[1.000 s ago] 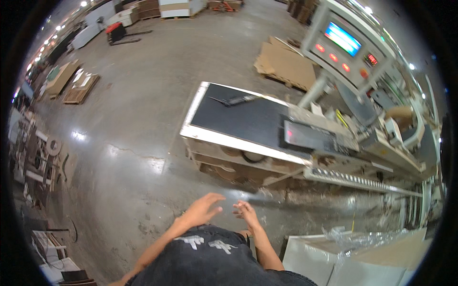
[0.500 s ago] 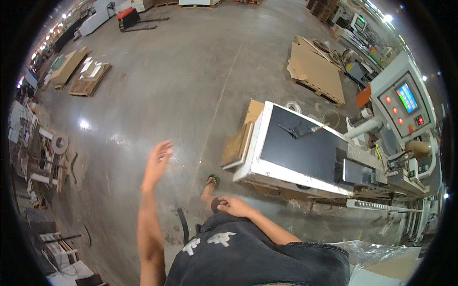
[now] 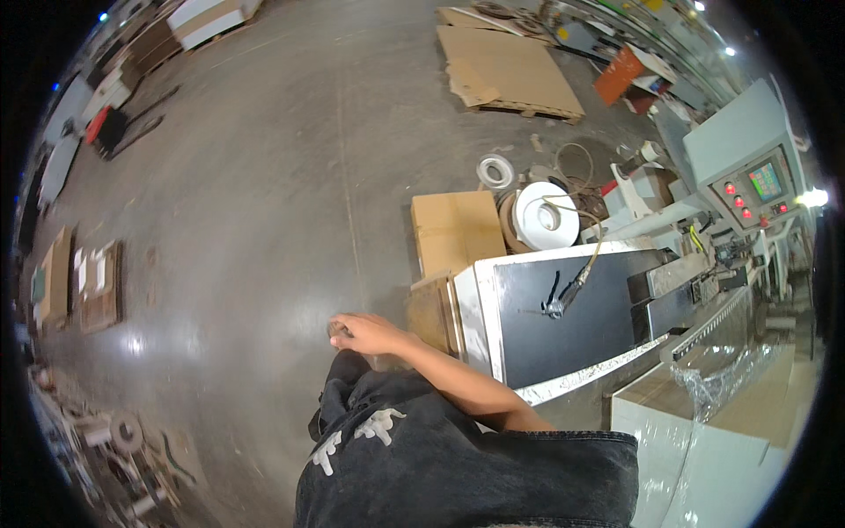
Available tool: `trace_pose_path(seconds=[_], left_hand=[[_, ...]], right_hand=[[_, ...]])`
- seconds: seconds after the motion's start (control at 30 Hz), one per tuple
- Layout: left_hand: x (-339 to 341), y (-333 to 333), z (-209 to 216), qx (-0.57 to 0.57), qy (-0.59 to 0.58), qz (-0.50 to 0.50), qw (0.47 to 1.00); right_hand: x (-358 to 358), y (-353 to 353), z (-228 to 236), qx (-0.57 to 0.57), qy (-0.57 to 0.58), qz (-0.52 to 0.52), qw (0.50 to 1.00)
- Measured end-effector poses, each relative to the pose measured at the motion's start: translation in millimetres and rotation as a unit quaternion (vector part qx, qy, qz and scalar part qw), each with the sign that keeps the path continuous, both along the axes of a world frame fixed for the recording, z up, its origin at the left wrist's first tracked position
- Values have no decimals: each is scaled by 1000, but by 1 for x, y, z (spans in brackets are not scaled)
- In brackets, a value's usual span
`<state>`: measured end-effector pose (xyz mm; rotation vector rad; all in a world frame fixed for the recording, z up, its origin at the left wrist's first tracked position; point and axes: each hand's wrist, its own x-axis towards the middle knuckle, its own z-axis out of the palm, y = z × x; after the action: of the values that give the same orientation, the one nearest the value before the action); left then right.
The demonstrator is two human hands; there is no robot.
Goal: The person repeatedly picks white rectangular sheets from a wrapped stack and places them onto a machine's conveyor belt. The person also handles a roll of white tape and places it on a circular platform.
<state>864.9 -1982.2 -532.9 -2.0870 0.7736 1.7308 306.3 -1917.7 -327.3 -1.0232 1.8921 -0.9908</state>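
My right hand (image 3: 374, 334) hangs in front of my black shorts (image 3: 475, 458), left of the machine table. Its fingers are loosely bent and the thumb stands apart from them; I see nothing held in the gap. The bare right forearm crosses above the shorts, which carry pale patches. My left hand and arm are out of view. Nearest the right hand stands the brown board edge (image 3: 433, 319) at the end of a white-framed table with a dark top (image 3: 563, 312). A hose-fed tool (image 3: 556, 306) lies on that top.
Beyond the table stand a cardboard box (image 3: 456, 231) and a white reel (image 3: 546, 216). A control panel (image 3: 757, 189) rises at right, above a film-wrapped stack (image 3: 656, 440). Flat cardboard on a pallet (image 3: 515, 70) lies ahead. A red pallet jack (image 3: 107, 130) stands far left.
My left arm has left the view. My right hand has moved left, off the shorts. The view has turned, and the box, reel and wrapped stack now show more fully.
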Motion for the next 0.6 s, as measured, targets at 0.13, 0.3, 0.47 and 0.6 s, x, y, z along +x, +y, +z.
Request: trace_pose_path(seconds=[0.13,0.3,0.47,0.6], left_hand=[[-170,-101,-23,-20,103,-109,988],[-362,-309,-36,-82,160,-218,959],[-583,-641,15,-275,159,-185,930],[-864,-767,115,-486,234,-202,817]], right_hand=[[-114,-54,-7,81,51,-18,995],[-229,-87,-34,209,55,-63,974],[-331,-81,-59,153,18,-205,966],[-420,-47,-112,151,1,-333,931]])
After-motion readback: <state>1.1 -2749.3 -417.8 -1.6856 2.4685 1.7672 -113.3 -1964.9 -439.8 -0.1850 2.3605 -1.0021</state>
